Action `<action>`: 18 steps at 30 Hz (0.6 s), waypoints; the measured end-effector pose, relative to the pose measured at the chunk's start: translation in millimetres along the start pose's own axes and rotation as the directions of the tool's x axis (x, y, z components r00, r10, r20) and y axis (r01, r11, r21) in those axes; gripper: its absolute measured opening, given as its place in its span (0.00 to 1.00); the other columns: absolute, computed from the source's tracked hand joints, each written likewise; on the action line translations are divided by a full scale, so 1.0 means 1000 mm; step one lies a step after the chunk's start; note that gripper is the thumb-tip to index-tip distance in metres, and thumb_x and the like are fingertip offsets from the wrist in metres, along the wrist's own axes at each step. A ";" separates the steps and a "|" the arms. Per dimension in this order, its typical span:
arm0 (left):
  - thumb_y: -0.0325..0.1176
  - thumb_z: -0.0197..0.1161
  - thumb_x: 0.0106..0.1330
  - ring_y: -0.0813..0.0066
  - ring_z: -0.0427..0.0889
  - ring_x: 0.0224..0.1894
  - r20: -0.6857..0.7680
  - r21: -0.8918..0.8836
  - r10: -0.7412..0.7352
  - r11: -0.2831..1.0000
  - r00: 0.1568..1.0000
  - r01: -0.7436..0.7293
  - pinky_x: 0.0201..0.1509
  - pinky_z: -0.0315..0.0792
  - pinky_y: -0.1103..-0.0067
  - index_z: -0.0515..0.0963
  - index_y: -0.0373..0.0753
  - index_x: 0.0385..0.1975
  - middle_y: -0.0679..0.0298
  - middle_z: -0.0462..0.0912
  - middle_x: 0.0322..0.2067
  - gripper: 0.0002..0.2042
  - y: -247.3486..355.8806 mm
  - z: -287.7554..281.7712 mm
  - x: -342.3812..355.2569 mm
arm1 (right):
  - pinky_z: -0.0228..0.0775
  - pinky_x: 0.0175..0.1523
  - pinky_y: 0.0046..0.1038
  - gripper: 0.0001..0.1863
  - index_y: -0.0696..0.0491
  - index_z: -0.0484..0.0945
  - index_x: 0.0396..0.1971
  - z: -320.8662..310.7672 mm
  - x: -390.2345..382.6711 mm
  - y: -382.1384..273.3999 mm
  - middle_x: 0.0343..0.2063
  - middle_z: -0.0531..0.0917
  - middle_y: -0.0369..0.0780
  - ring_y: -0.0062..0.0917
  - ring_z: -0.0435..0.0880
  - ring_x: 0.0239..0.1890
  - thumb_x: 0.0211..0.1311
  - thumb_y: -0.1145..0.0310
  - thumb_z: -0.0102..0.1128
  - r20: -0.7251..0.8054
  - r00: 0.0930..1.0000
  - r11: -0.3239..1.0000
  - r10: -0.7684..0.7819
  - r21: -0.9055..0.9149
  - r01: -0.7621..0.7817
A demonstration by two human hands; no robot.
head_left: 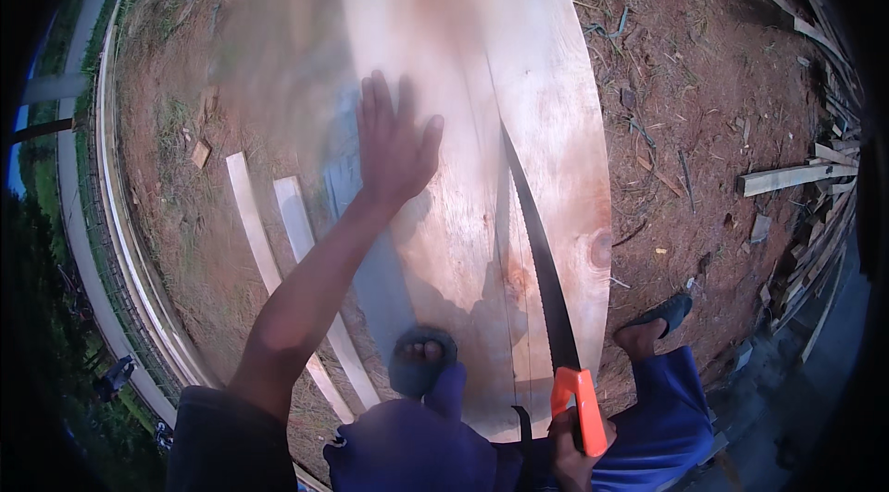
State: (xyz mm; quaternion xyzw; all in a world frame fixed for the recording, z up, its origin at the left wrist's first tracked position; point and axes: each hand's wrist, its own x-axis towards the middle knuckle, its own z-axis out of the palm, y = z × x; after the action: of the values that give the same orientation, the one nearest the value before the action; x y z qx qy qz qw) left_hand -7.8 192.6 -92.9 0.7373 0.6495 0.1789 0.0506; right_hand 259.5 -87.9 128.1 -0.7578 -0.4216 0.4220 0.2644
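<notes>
A long pale plywood sheet [556,149] stretches away in front of me, with a thin dark line running along it. My right hand [572,455] grips the orange handle of a hand saw [542,270] at the lower edge. Its dark toothed blade slants up and leftward over the sheet, the tip by the thin line. Whether the teeth sit in the wood, I cannot tell. My left hand [396,145] rests flat on the sheet near its left edge, fingers spread and holding nothing. My left foot [423,358], in a dark sandal, is on the sheet's near left part.
Two narrow wooden strips [296,214] [255,224] lie on the reddish ground at left. Scrap boards [824,242] are heaped at far right, one plank [796,179] sticking out. My right foot [662,316] stands right of the sheet. A blurry smear covers the upper left.
</notes>
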 end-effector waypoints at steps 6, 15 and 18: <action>0.51 0.59 0.72 0.34 0.48 0.77 -0.028 -0.005 0.002 1.000 1.000 -0.002 0.77 0.46 0.49 0.60 0.33 0.73 0.32 0.50 0.73 0.37 -0.002 0.012 0.007 | 0.69 0.31 0.29 0.06 0.61 0.78 0.28 0.113 0.191 -0.035 0.16 0.77 0.40 0.17 0.77 0.23 0.59 0.74 0.63 0.022 0.998 0.978 0.064 0.199 -0.067; 0.53 0.59 0.71 0.36 0.45 0.78 0.015 0.033 -0.007 0.999 1.000 0.007 0.78 0.44 0.49 0.58 0.35 0.75 0.34 0.48 0.74 0.39 -0.004 0.014 0.000 | 0.72 0.26 0.26 0.09 0.60 0.75 0.23 0.017 0.016 -0.005 0.15 0.78 0.42 0.20 0.80 0.17 0.51 0.79 0.69 0.006 0.994 0.994 -0.107 -0.002 0.107; 0.53 0.59 0.72 0.34 0.44 0.78 0.030 0.047 -0.007 0.999 1.000 0.005 0.78 0.44 0.49 0.57 0.34 0.75 0.32 0.47 0.74 0.39 -0.002 0.012 -0.001 | 0.66 0.22 0.23 0.04 0.62 0.76 0.26 0.003 -0.006 -0.012 0.13 0.75 0.37 0.13 0.75 0.16 0.56 0.84 0.61 -0.009 0.990 0.988 -0.140 -0.068 0.139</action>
State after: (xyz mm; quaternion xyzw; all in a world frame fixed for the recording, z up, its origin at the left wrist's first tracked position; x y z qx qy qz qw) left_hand -5.8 194.1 -104.7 0.7390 0.6548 0.1525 0.0437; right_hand 250.6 -86.3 138.6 -0.7378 -0.4856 0.3830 0.2707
